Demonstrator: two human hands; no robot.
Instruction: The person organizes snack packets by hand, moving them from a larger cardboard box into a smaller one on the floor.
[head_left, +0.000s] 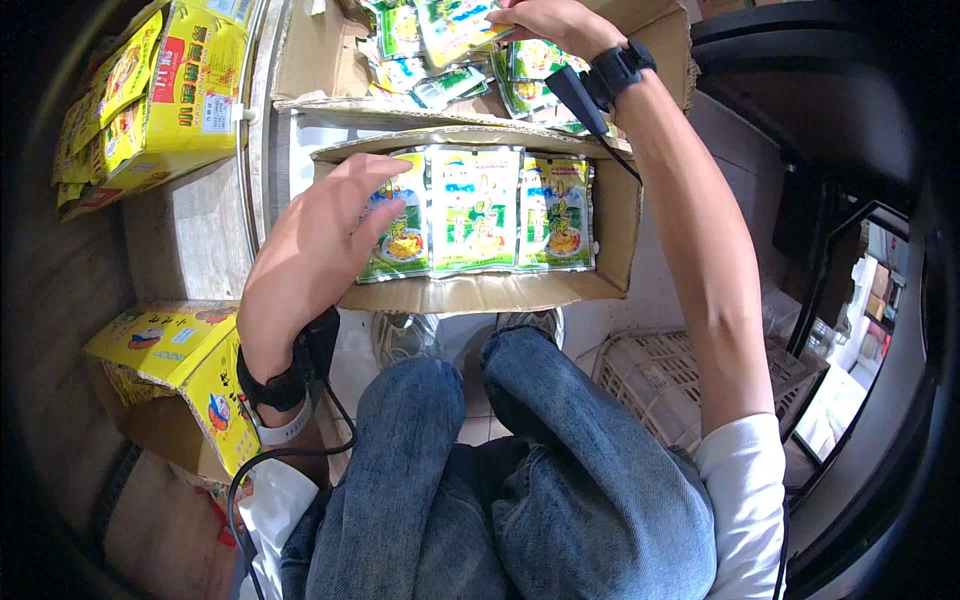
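My right hand (551, 22) pinches the edge of a snack packet (457, 26) over the far cardboard box (319, 64), where several loose green and white packets (450, 86) lie jumbled. In the nearer cardboard box (480, 292), packets lie face up in a side-by-side row; the middle packet (475, 210) and the right packet (557, 214) are fully visible. Over the left packet (405, 244) is my left hand (330, 210), thumb and fingers apart, covering part of it. Whether its fingertips touch the packet I cannot tell.
A yellow printed carton with packets (195, 97) stands on the shelf at upper left. Below it sits another yellow carton (217, 397), its side cut away. A white plastic crate (645, 382) is on the floor at right. Cables run from both wrists.
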